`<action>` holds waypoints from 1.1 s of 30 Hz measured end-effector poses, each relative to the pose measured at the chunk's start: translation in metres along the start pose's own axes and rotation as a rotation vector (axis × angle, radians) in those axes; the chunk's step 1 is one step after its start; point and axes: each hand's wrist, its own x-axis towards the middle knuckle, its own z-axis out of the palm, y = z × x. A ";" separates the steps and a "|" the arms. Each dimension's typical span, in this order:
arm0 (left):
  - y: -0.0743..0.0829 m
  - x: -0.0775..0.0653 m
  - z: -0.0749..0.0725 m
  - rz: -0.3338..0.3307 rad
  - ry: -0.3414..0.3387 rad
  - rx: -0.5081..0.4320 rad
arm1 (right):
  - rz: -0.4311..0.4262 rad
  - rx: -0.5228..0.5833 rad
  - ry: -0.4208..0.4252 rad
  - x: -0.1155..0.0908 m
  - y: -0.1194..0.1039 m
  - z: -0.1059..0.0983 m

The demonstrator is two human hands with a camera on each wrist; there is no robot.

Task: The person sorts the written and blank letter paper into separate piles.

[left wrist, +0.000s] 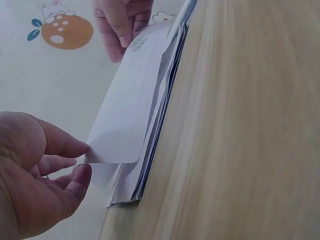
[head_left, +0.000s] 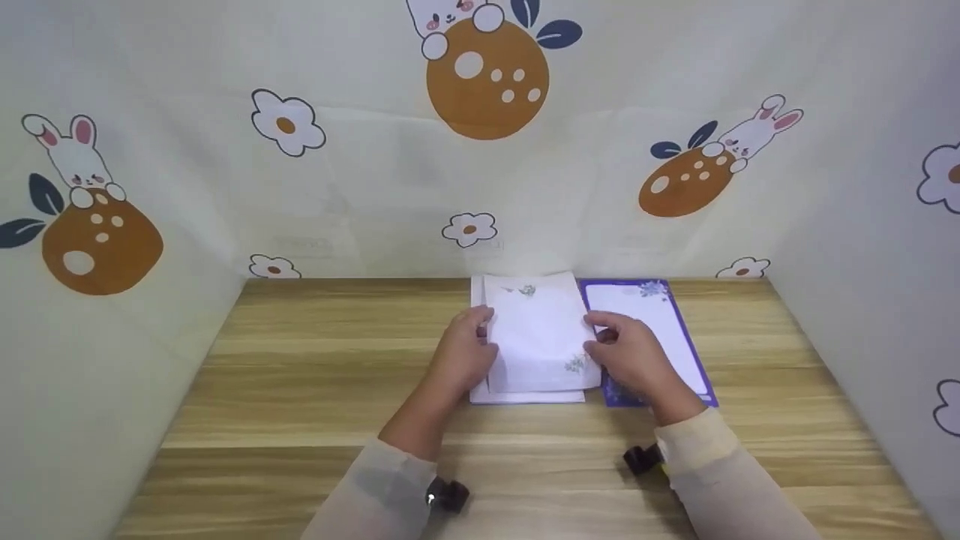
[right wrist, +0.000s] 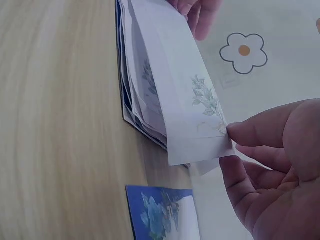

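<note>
My left hand [head_left: 466, 346] pinches the near-left edge of the top white sheet [head_left: 541, 337]; right hand [head_left: 630, 352] pinches its opp. edge by the leaf print. Sheet's lifted a bit, bowed btwn both hands, not yet clear of the paper stack [head_left: 525, 396] under it on the desk [head_left: 315, 360]. Just right of my right hand: purple-bordered sheet [head_left: 660, 322], flat. Looks like early stage, most of stack left.

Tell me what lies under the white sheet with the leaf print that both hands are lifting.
Under the white leaf-printed sheet, pinched by the left hand and right hand, lies a stack of white paper sheets on the wooden table. Their printed faces stay covered.
</note>
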 end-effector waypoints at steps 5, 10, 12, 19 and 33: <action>0.011 0.000 0.020 0.028 -0.021 -0.066 | 0.003 -0.020 0.035 -0.007 0.016 -0.022; 0.022 -0.001 0.042 0.055 -0.061 -0.072 | 0.024 -0.017 0.058 -0.016 0.034 -0.046; 0.026 -0.001 0.051 0.076 -0.082 -0.070 | 0.047 -0.009 0.062 -0.020 0.040 -0.055; 0.041 -0.002 0.084 0.106 -0.142 -0.080 | 0.132 0.003 0.090 -0.032 0.062 -0.084; 0.060 -0.004 0.125 -0.025 -0.241 -0.122 | 0.178 -0.012 0.104 -0.031 0.107 -0.108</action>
